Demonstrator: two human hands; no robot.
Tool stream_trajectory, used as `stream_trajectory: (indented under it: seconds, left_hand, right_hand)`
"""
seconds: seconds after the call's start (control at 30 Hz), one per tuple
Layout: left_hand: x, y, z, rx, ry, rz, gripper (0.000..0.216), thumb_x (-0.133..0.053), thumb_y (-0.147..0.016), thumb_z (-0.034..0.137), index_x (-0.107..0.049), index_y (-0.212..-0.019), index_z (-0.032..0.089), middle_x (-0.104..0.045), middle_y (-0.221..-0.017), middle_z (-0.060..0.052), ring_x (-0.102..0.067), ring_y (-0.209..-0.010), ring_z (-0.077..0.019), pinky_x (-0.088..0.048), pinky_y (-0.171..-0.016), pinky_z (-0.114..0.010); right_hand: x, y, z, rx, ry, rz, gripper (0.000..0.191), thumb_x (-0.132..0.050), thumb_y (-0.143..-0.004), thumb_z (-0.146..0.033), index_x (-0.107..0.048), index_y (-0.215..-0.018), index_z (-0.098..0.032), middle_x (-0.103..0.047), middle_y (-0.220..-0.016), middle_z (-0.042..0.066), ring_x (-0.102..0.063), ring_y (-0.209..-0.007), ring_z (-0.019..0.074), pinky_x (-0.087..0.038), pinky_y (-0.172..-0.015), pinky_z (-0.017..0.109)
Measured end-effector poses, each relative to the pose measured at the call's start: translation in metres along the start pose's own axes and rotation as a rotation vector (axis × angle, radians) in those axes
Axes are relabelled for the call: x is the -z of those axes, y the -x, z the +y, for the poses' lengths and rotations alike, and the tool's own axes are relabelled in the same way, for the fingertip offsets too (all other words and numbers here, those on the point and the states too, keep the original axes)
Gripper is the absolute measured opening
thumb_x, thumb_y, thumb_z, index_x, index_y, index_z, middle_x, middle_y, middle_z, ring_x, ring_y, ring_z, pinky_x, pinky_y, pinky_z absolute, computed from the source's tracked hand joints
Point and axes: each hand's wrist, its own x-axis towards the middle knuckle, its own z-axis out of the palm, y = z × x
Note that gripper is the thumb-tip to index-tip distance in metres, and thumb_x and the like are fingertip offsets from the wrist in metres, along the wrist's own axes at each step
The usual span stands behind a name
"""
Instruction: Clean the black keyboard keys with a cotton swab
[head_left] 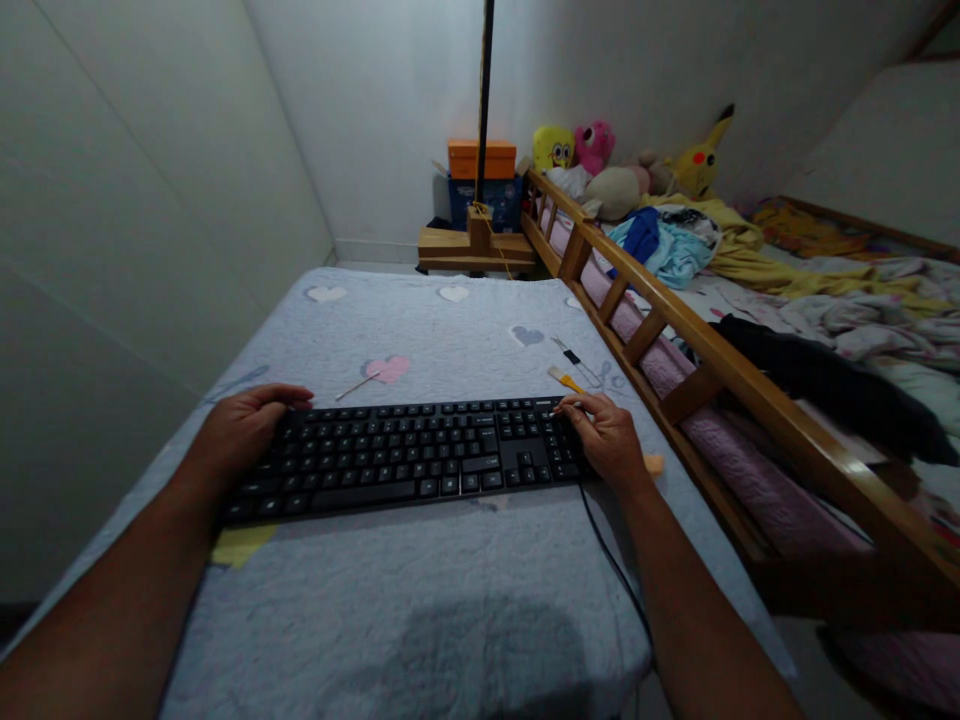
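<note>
A black keyboard [420,450] lies on the cloth-covered table, its keys facing up. My left hand [251,425] is closed on the keyboard's left end, the thumb and fingers at its upper corner. Over the number pad, my right hand [606,432] pinches a thin white cotton swab [556,412], its tip at the keys. Part of that swab is hidden by my fingers. Another cotton swab [356,387] rests on the cloth behind the keyboard. A small brush with a yellow handle [568,380] lies just beyond my right hand.
Near the brush is a thin wire tool with a black band [572,356]. An orange piece [655,464] shows beside my right wrist. The keyboard's cable [611,560] runs off the near edge. A wooden bed rail [660,320] borders the table's right side; boxes [484,160] stand behind.
</note>
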Motion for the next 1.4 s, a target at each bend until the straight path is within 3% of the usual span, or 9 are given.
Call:
stream_trajectory:
  seconds: [0.93, 1.4]
  left_hand:
    - [-0.001, -0.001, -0.003, 0.016, -0.003, 0.028, 0.040, -0.052, -0.063, 0.035, -0.075, -0.091, 0.021, -0.080, -0.099, -0.006, -0.071, -0.097, -0.0287, -0.052, -0.098, -0.042]
    - [-0.003, -0.004, -0.007, -0.003, -0.003, 0.016, 0.041, -0.051, -0.063, 0.037, -0.075, -0.091, 0.020, -0.079, -0.102, -0.006, -0.069, -0.103, -0.0298, -0.049, -0.102, -0.043]
  right_hand:
    - [0.005, -0.002, 0.013, -0.042, 0.023, 0.089, 0.024, -0.055, -0.090, -0.036, -0.074, -0.083, -0.024, -0.076, -0.087, 0.007, -0.068, -0.091, 0.0267, -0.049, -0.085, 0.039]
    - [-0.001, -0.001, 0.010, -0.010, -0.010, 0.016, 0.023, -0.058, -0.090, -0.037, -0.076, -0.084, -0.025, -0.076, -0.087, 0.006, -0.068, -0.091, 0.0261, -0.050, -0.084, 0.037]
